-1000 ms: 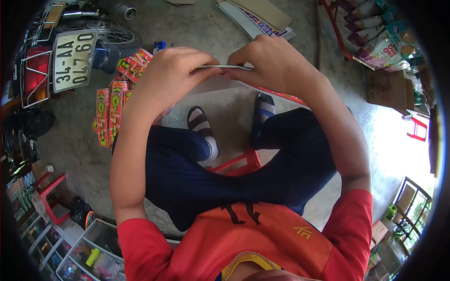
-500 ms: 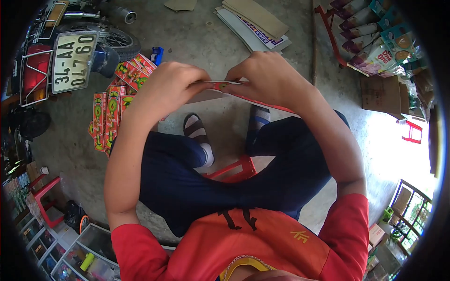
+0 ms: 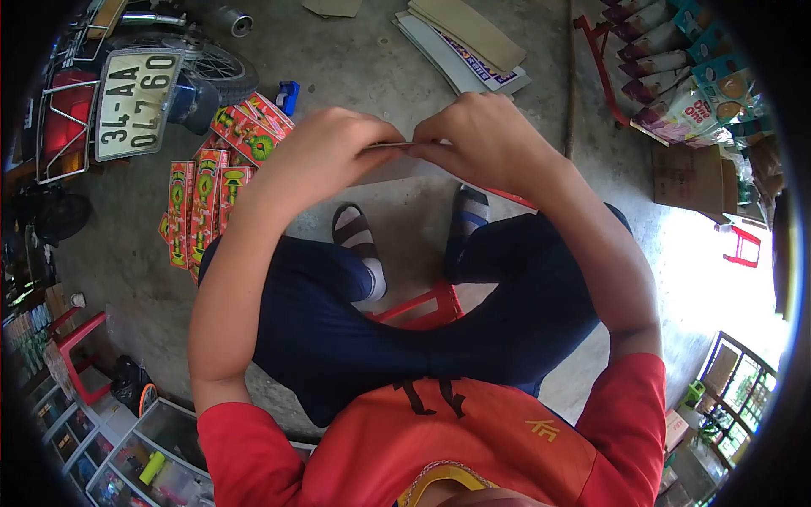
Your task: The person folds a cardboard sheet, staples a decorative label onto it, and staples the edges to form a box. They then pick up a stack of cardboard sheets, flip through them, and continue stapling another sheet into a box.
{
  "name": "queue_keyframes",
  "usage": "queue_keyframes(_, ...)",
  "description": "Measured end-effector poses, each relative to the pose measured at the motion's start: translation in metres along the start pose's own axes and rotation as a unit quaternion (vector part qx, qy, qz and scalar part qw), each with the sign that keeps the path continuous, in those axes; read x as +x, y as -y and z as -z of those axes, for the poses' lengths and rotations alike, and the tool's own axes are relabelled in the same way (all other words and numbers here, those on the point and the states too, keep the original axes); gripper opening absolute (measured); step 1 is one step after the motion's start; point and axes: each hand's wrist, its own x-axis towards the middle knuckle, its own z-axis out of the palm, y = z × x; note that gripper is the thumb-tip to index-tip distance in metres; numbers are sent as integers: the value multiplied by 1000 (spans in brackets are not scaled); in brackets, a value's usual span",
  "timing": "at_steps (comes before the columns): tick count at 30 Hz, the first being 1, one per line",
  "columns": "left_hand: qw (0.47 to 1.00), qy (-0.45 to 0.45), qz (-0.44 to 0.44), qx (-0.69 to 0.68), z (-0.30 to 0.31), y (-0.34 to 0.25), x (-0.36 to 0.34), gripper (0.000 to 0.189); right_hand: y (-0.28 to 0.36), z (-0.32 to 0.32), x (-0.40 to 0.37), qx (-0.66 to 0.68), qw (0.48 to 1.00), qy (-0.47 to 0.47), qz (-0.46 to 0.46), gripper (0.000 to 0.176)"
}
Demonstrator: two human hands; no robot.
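Observation:
My left hand (image 3: 325, 156) and my right hand (image 3: 486, 139) meet in front of me, both pinching a flat red printed cardboard sheet (image 3: 397, 165) held nearly edge-on. Most of the sheet is hidden behind my fingers; a red strip of it shows below my right wrist (image 3: 511, 198). On the concrete floor to the left lies a pile of folded red and green printed boxes (image 3: 207, 198). I sit on a low red plastic stool (image 3: 422, 304), with my sandalled feet below the sheet.
A motorbike with a licence plate (image 3: 135, 101) stands at the upper left. Flat cardboard sheets (image 3: 465, 38) lie on the floor ahead. Snack packets hang on a red rack (image 3: 676, 68) at the right. Clear drawers (image 3: 127, 456) sit at lower left.
The sheet tilted from showing its red face to nearly edge-on between my fingers. Both hands stayed together at about the same spot.

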Motion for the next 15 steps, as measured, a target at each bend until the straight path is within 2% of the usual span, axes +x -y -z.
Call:
queue_keyframes(1,1000,-13,-18,5,-3,0,1,15,0,-1,0,-4,1000,-6,8,30)
queue_keyframes(4,998,25,49,6,14,3,-1,16,-10,-5,-3,38,999,-24,-7,27)
queue_keyframes(10,1000,-17,-4,-10,-3,-1,1,15,-11,0,-3,30,999,-26,4,30)
queue_keyframes(15,1000,9,18,-10,9,7,-3,15,-11,4,-6,25,1000,-2,-3,30)
